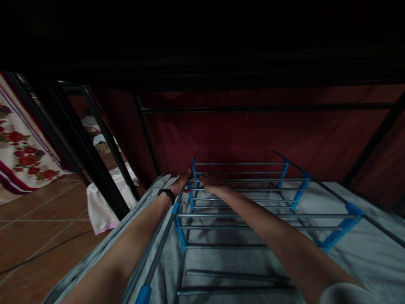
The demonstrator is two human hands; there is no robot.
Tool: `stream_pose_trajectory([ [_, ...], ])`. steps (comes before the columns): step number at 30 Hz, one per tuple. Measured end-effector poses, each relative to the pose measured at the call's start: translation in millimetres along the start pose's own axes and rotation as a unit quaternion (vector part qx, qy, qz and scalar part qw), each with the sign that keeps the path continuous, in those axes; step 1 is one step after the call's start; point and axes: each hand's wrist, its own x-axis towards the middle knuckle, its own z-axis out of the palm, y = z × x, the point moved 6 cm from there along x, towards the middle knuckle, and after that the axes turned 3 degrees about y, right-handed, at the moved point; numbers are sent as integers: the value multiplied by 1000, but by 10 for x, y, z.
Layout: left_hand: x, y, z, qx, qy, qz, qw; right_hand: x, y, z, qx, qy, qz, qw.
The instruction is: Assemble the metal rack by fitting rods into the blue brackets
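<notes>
A rack of grey metal tubes with blue plastic connectors lies on grey cloth. My left hand, wearing a black band on the wrist, is closed at the far left side pole of the rack, next to a blue connector. Just to its right, my right hand reaches across the rungs, its fingers bent on the left end of a cross tube. The fingertips of both hands are partly hidden. Toward the front, two loose-looking tubes lie across the cloth between the side poles.
Dark red sheeting hangs behind, with a black metal bar across it. A dark frame spans overhead. At left stand black posts, a striped cloth, a floral cloth and a tiled floor with a cable.
</notes>
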Motion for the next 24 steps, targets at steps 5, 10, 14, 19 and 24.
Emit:
stream_pose_trajectory([
  [5, 4, -23, -15, -14, 17, -19, 1000, 34, 15, -69, -24, 25, -12, 999],
  [10, -131, 52, 0, -35, -2, 9, 999, 29, 13, -47, -3, 14, -3, 1000],
  [14, -201, 96, 14, -23, -2, 12, 1000, 51, 9, -40, 0, 3, -4, 1000],
  [19, -143, 88, 10, -14, 4, 4, 1000, 62, 4, -60, 12, 8, -19, 1000],
  [24, -122, 72, -2, -25, -6, 13, 1000, 33, 5, -69, -2, -4, -27, 1000],
])
